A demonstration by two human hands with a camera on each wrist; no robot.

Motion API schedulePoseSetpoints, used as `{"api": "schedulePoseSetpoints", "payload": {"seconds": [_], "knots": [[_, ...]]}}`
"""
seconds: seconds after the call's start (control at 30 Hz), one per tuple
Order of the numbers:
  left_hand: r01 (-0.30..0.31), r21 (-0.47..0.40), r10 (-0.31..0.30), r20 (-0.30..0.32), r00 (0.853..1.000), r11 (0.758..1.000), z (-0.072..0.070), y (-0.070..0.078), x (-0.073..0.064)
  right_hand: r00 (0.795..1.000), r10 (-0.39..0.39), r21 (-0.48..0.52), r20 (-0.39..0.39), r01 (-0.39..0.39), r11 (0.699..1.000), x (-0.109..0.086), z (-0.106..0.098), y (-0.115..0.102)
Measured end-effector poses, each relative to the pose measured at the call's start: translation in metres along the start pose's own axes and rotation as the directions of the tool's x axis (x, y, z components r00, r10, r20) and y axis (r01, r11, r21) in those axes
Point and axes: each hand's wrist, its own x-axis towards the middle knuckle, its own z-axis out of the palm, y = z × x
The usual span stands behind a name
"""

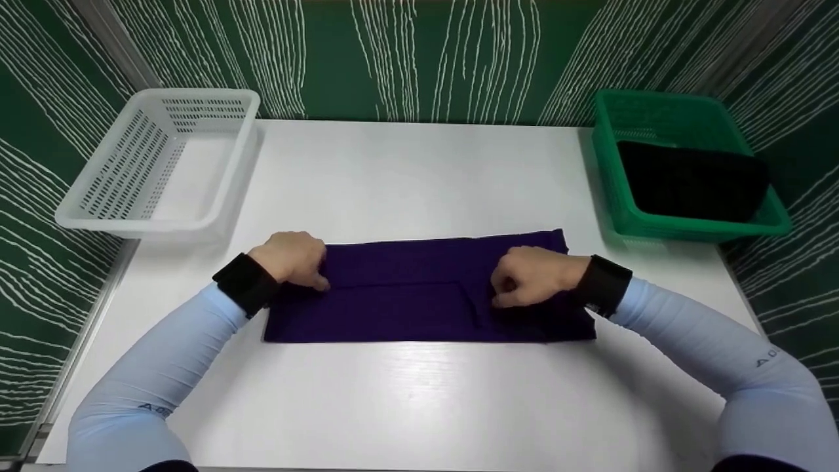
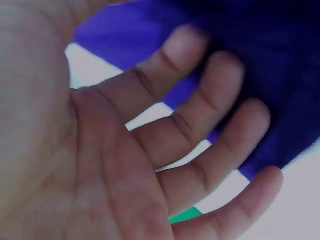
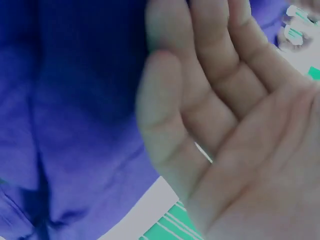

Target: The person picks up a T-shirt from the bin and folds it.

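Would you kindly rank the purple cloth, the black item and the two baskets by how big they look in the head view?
1. Purple cloth
2. White basket and green basket: too alike to rank
3. Black item

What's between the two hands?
The purple cloth, lying on the table: its middle stretch spans the gap from left hand to right hand. The head view shows it.

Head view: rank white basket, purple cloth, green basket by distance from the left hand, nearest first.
1. Purple cloth: directly at the left hand, extending to its right.
2. White basket: ahead and to the left.
3. Green basket: far right side of the table.
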Motion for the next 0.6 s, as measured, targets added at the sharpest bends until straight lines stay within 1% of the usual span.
{"api": "schedulePoseSetpoints", "payload": {"seconds": [0.03,0.07,0.1,0.13,0.17,0.2,0.23,0.27,0.33,0.4,0.43,0.5,0.53,0.6], "knots": [[-0.029,-0.019,0.029,-0.043,0.999,0.999,-0.002,0.005,0.002,0.999,-0.006,-0.012,-0.053,0.005,1.000,0.003,-0.001,0.001],[-0.067,-0.026,0.064,-0.096,0.993,0.997,-0.002,0.011,0.006,0.994,-0.005,-0.032,-0.107,0.002,0.999,0.006,-0.003,0.001],[-0.108,-0.030,0.103,-0.151,0.983,0.994,-0.003,0.019,0.009,0.988,-0.004,-0.053,-0.154,-0.004,0.999,0.010,-0.003,0.000],[-0.152,-0.029,0.143,-0.205,0.968,0.988,-0.002,0.028,0.014,0.981,-0.005,-0.079,-0.194,-0.011,0.997,0.016,-0.003,0.000],[-0.187,-0.018,0.177,-0.250,0.952,0.982,-0.001,0.038,0.019,0.976,-0.007,-0.104,-0.217,-0.016,0.994,0.021,-0.003,-0.002],[-0.216,-0.004,0.206,-0.277,0.938,0.976,0.001,0.048,0.024,0.974,-0.019,-0.128,-0.225,-0.010,0.992,0.028,-0.002,-0.004],[-0.237,0.012,0.230,-0.287,0.930,0.972,0.003,0.059,0.030,0.976,-0.033,-0.155,-0.217,-0.002,0.988,0.035,0.000,-0.006],[-0.249,0.021,0.245,-0.276,0.929,0.968,0.005,0.069,0.035,0.980,-0.043,-0.179,-0.195,0.008,0.984,0.041,0.001,-0.009],[-0.257,0.032,0.257,-0.220,0.941,0.966,0.012,0.088,0.045,0.989,-0.059,-0.222,-0.133,0.029,0.975,0.053,0.006,-0.016],[-0.233,0.022,0.234,-0.150,0.961,0.972,0.020,0.102,0.052,0.996,-0.055,-0.239,-0.066,0.037,0.970,0.062,0.011,-0.021],[-0.216,0.010,0.216,-0.119,0.969,0.976,0.024,0.107,0.055,0.999,-0.035,-0.238,-0.031,0.027,0.971,0.065,0.014,-0.023],[-0.172,-0.016,0.171,-0.072,0.983,0.985,0.031,0.112,0.059,1.000,0.010,-0.220,0.025,-0.004,0.976,0.067,0.019,-0.025],[-0.152,-0.035,0.150,-0.055,0.987,0.988,0.034,0.112,0.061,0.999,0.028,-0.203,0.043,-0.019,0.979,0.067,0.021,-0.024],[-0.118,-0.081,0.117,-0.020,0.993,0.990,0.037,0.108,0.061,0.996,0.063,-0.160,0.065,-0.052,0.986,0.063,0.025,-0.019]]}}
